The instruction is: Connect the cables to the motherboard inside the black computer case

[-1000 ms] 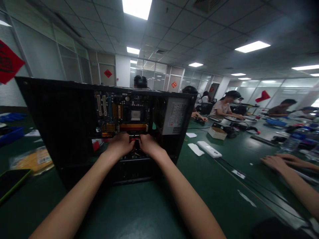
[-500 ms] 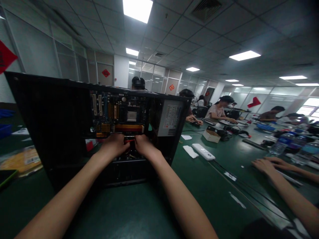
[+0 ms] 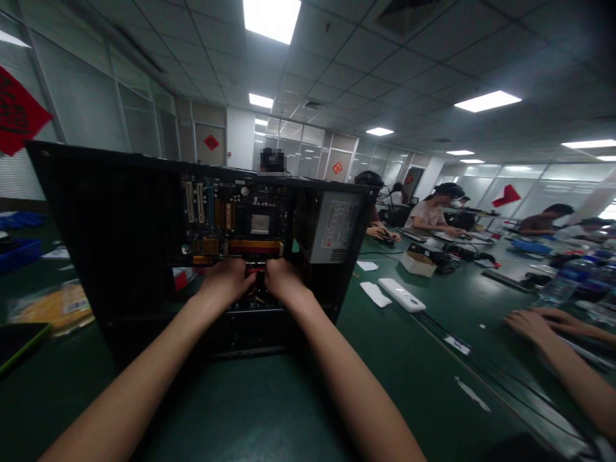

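An open black computer case (image 3: 72, 212) stands in front of me, its inside facing me. The motherboard (image 3: 206, 244) has a square processor (image 3: 260, 223) and yellow and orange memory slots (image 3: 255, 248). At its lower edge, my left hand (image 3: 224, 281) and my right hand (image 3: 285, 281) are side by side with fingers curled closed. A thin red cable (image 3: 256, 270) runs between their fingertips; both appear to pinch it, though the fingertips are partly hidden. A power supply (image 3: 334, 226) with a white label sits to the right of my right hand.
On the green table (image 3: 231, 410), a white power strip (image 3: 402, 294) and a cardboard box (image 3: 418, 263) lie right of the case. A yellow packet (image 3: 52, 308) and a green-edged phone (image 3: 22, 340) lie left. A co-worker's hands (image 3: 534, 324) rest at the far right.
The whole view has shifted slightly, so the case and hands appear a little further right. Both hands stay closed at the same spot inside the case.
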Demonstrator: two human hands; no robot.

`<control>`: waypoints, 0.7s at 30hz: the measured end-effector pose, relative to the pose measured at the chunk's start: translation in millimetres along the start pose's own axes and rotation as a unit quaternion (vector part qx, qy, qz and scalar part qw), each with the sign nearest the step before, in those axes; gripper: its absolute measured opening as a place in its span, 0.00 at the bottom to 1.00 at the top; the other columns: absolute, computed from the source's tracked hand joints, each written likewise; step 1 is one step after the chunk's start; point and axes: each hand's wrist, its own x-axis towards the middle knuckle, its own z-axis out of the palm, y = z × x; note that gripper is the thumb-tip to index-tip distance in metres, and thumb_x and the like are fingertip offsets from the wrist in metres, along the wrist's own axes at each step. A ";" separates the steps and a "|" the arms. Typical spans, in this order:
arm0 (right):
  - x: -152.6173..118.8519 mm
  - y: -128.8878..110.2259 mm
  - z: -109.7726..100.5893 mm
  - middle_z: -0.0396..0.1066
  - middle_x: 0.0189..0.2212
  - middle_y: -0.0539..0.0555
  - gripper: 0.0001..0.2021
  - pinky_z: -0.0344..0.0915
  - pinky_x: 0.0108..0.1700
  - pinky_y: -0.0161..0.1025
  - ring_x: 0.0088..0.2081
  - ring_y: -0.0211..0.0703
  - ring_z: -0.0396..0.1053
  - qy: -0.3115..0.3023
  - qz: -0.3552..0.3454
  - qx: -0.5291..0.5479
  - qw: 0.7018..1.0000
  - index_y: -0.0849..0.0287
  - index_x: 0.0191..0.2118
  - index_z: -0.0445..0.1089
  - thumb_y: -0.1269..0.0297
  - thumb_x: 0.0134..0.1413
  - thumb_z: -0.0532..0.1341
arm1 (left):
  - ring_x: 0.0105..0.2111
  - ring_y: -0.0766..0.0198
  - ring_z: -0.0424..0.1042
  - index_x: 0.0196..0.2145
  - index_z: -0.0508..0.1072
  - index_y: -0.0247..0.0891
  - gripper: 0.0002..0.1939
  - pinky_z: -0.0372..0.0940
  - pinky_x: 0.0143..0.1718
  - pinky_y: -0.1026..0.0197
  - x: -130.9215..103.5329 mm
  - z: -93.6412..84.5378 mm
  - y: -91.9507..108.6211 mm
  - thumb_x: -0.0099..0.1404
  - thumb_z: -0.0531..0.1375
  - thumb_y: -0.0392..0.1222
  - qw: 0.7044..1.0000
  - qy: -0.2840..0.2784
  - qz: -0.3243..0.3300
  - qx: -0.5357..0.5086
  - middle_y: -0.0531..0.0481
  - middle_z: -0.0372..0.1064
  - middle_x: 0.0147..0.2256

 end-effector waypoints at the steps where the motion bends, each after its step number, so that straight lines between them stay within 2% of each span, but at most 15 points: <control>1: 0.5 0.6 0.7 0.76 0.44 0.65 0.13 0.69 0.42 0.39 0.45 0.53 0.75 -0.001 -0.001 0.002 1.000 0.63 0.46 0.75 0.70 0.62 0.55 | 0.44 0.45 0.76 0.44 0.76 0.34 0.21 0.69 0.42 0.52 -0.5 -0.4 0.3 0.68 0.52 0.53 1.000 0.000 0.000 0.004 0.36 0.76 0.42; 9: 0.8 2.8 2.7 0.75 0.45 0.66 0.13 0.68 0.43 0.37 0.46 0.51 0.75 -0.008 -0.018 0.023 1.000 0.65 0.48 0.75 0.72 0.63 0.54 | 0.45 0.46 0.75 0.50 0.74 0.34 0.22 0.68 0.41 0.55 0.4 2.9 -1.4 0.69 0.51 0.52 1.000 0.006 0.013 0.026 0.36 0.75 0.45; 21: -1.0 3.0 -0.2 0.75 0.44 0.67 0.14 0.67 0.42 0.37 0.46 0.52 0.75 -0.015 -0.018 0.022 0.999 0.65 0.48 0.75 0.71 0.64 0.54 | 0.46 0.49 0.75 0.51 0.74 0.35 0.22 0.67 0.43 0.56 -0.4 0.7 -0.9 0.71 0.50 0.51 0.999 -0.026 0.025 0.009 0.35 0.76 0.45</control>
